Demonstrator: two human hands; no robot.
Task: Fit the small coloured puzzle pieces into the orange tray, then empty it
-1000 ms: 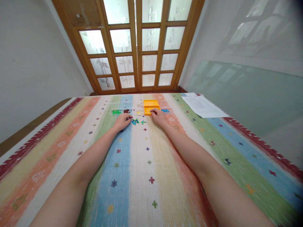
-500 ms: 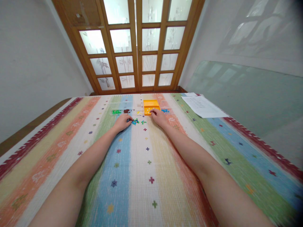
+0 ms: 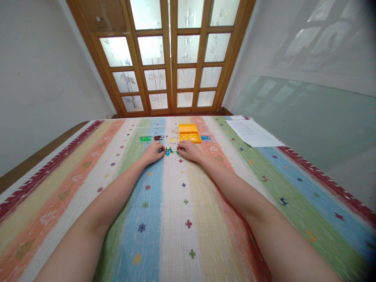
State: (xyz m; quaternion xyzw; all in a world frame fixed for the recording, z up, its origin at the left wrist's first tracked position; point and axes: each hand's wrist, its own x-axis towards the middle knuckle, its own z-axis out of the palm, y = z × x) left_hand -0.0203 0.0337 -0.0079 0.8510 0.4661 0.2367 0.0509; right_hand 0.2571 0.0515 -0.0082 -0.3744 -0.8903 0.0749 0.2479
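Observation:
My left hand (image 3: pixel 154 152) rests on the cloth with its fingers curled at the left side of a small pile of green, blue and other coloured pieces (image 3: pixel 168 151). My right hand (image 3: pixel 189 150) is at the pile's right side, fingers closed together and pointing left. What either hand holds, if anything, is too small to make out. Just beyond the right hand stands an open orange-yellow box (image 3: pixel 189 128) with small pale pieces in its near half.
Behind the hands, clear trays hold green pieces (image 3: pixel 145 138), dark brown pieces (image 3: pixel 158 138), a few yellow pieces (image 3: pixel 172 140) and blue pieces (image 3: pixel 206 138). Printed paper (image 3: pixel 252 133) lies at the right on the striped tablecloth (image 3: pixel 173 219). Glazed wooden doors (image 3: pixel 173 70) stand past the table.
My right hand has come away from the orange-yellow box, moving left and nearer me to the coloured pile. My left hand stays about where it was.

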